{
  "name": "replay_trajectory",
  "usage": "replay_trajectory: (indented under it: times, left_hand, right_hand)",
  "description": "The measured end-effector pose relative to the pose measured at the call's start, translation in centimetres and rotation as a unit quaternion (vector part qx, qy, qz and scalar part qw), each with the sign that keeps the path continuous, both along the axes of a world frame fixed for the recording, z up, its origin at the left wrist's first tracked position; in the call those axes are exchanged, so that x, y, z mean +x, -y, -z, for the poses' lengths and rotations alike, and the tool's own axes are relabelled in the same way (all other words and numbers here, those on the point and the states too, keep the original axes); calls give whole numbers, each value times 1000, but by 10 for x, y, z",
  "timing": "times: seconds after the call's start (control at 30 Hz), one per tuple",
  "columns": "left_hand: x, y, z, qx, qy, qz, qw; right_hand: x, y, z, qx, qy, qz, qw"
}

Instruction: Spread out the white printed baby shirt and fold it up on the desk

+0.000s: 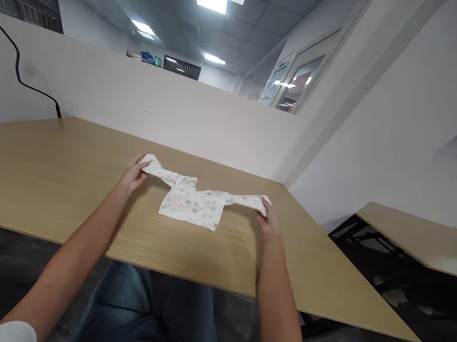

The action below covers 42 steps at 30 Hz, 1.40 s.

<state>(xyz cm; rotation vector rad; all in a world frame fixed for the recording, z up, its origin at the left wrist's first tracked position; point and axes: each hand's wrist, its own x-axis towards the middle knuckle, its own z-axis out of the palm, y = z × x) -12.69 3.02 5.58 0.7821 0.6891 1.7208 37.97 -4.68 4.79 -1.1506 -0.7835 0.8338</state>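
A small white baby shirt [192, 202] with a pastel print is stretched out over the wooden table [190, 249]. Its two long sleeves are pulled out to either side, and the body hangs or lies between them near the tabletop. My left hand [134, 173] grips the cuff end of the left-side sleeve between thumb and fingers. On the other side, my right hand [268, 217] pinches the end of the opposite sleeve. The collar area near the left sleeve is bunched.
A low white partition [177, 119] borders the table's far edge, and a white wall [359, 118] rises at the right. A black cable [18, 70] runs down to the table's far left corner. Another table [417, 236] stands beyond the right edge.
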Motion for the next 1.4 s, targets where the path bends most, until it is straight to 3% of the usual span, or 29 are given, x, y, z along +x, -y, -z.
replay_trajectory:
  times: [0.1, 0.23, 0.3, 0.4, 0.47, 0.53, 0.6, 0.63, 0.7, 0.8, 0.93, 1.03, 1.17, 1.23, 1.3, 1.4]
  left_hand:
    - [1, -3, 0, -16, -6, -8, 1000]
    - [1, -10, 14, -111, -50, -44, 992]
    - [1, -13, 23, -141, -99, -78, 982]
    - [5, -12, 35, -114, -226, -140, 957]
    - [10, -9, 39, -77, -341, -168, 922]
    - [15, -4, 42, -25, -468, -193, 862]
    - [21, -1, 45, 30, -574, -214, 790]
    - [23, 0, 47, 49, -611, -218, 760]
    - [27, -1, 51, 63, -659, -198, 723]
    - [30, -6, 58, 46, -706, -136, 694]
    - [31, -11, 66, 12, -730, -94, 677]
    - [30, -14, 67, -9, -705, -89, 703]
    - [23, -20, 67, -24, -666, -66, 743]
    - [20, -22, 67, -16, -680, -52, 731]
    - [18, -20, 67, -2, -711, -48, 701]
    - [19, -14, 66, 30, -738, -68, 670]
  right_hand:
    - [-3, -3, 0, 0, -47, 16, 999]
    - [-8, -2, 6, -34, -55, 53, 997]
    - [-15, -1, 10, -64, 20, 89, 994]
    - [-39, 4, 14, -59, 216, 137, 965]
    - [-66, 11, 15, -6, 312, 76, 947]
    - [-97, 20, 17, 40, 380, -84, 920]
    - [-126, 31, 20, 63, 448, -246, 857]
    - [-138, 37, 21, 79, 483, -289, 823]
    - [-155, 45, 24, 114, 548, -325, 762]
    - [-165, 52, 24, 139, 601, -313, 723]
    - [-163, 55, 20, 127, 597, -309, 730]
    - [-156, 57, 14, 67, 559, -366, 741]
    - [-140, 60, 5, -48, 514, -468, 718]
    - [-133, 61, 2, -70, 510, -483, 708]
    - [-128, 62, 1, -74, 504, -480, 714]
    - [-131, 63, 3, -43, 483, -436, 758]
